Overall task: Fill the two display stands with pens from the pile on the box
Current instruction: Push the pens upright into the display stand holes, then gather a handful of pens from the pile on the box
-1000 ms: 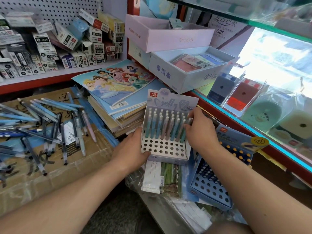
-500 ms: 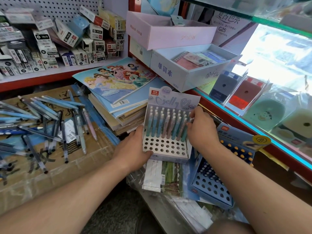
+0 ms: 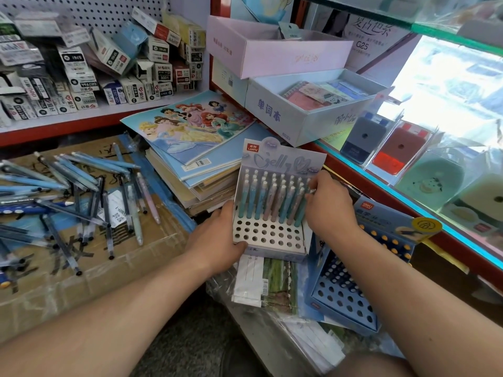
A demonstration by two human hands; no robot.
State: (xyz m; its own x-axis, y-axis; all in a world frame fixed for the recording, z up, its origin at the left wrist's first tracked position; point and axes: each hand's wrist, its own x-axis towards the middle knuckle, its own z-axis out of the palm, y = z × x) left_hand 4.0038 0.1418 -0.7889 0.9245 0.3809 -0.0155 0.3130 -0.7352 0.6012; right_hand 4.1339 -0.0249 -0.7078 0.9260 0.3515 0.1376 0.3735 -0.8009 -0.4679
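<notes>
A white display stand (image 3: 268, 235) with a "Jelly" header card stands in the middle. Pastel pens (image 3: 272, 197) fill its back rows, and its front rows of holes are bare. My left hand (image 3: 217, 240) grips the stand's lower left corner. My right hand (image 3: 330, 205) holds its right side, fingers at the rightmost pens. A second, blue stand (image 3: 345, 292) lies to the right with a few yellow-capped pens at its back. A pile of blue and pastel pens (image 3: 81, 191) is scattered on the cardboard box (image 3: 54, 270) at the left.
A stack of notebooks (image 3: 190, 148) lies behind the white stand. Open boxes (image 3: 313, 112) sit on the red shelf edge, and a glass counter (image 3: 435, 170) runs along the right. Small cartons (image 3: 109, 72) crowd the back shelf. Plastic-wrapped packs (image 3: 261, 281) lie under the stands.
Both hands stay on the white stand, which looks barely shifted. My right fingers have slipped slightly along the rightmost pens.
</notes>
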